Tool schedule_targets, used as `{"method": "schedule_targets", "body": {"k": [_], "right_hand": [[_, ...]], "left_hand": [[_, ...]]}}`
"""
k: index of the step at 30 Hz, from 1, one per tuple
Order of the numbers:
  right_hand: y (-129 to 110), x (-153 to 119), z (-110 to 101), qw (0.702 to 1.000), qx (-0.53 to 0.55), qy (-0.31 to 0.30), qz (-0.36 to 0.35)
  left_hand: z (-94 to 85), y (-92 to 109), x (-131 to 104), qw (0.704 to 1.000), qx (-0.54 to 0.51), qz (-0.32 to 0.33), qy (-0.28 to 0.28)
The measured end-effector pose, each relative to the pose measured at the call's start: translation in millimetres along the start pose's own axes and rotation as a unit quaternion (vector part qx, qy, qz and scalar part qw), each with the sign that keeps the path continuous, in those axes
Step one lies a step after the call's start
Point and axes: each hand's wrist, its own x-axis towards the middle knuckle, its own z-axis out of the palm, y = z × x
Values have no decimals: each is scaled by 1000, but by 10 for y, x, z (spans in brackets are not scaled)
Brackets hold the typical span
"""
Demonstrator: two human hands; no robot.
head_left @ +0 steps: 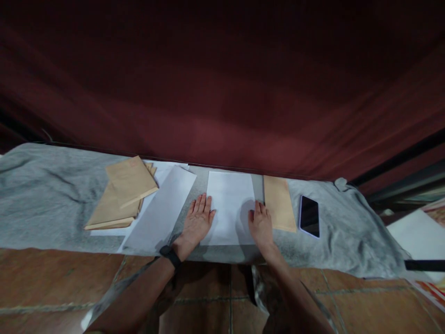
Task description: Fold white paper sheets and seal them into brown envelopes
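Note:
A white sheet of paper (231,199) lies flat in front of me on the grey cloth. At its left edge rests my left hand (198,218), palm down with the fingers stretched out and the thumb apart; a dark watch is on that wrist. My right hand (261,225) is at the sheet's right edge, fingers extended and holding nothing that I can see. Just beyond the right hand lies a brown paper envelope (281,204). Left of my left hand, more white sheets (163,204) lie slanted, partly under a pile of brown envelopes (121,195).
A phone (309,216) with a dark screen lies right of the single envelope. The grey cloth (52,195) covers a long narrow surface, with a dark red curtain (222,116) behind it. Tiled floor (52,273) shows below. White paper (420,234) appears at the far right.

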Motion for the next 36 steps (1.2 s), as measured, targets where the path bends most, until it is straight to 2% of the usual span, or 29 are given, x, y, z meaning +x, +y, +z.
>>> {"method": "schedule_targets", "body": {"k": [4,13,18,21,24,27,30,33,36], "right_hand": [[31,45,-103,998,-3,-37,48],[84,-31,-184,996,-64,-20,54],[173,27,-257,995,-50,-58,68],[115,20,-217,999,-17,-30,24],[-57,-42,-111,996,26,-2,-88],[-243,-126,11,986,27,-27,-164],[-324,-179,97,982,-3,-48,-183],[-304,-180,134,981,-19,-42,-187],[-274,-163,150,981,-22,-30,-192]], "left_hand": [[-16,-22,10,1000,4,9,-12],[-12,-102,-9,1000,-12,16,-10],[-60,-100,-5,999,-11,4,-34],[-74,-85,3,999,-14,0,-30],[-57,-62,5,999,-22,6,-27],[-20,-47,7,999,-31,18,-25],[-32,-47,12,998,-47,16,-24],[-181,-83,13,994,-96,51,6],[-477,-248,14,978,-161,85,100]]}}
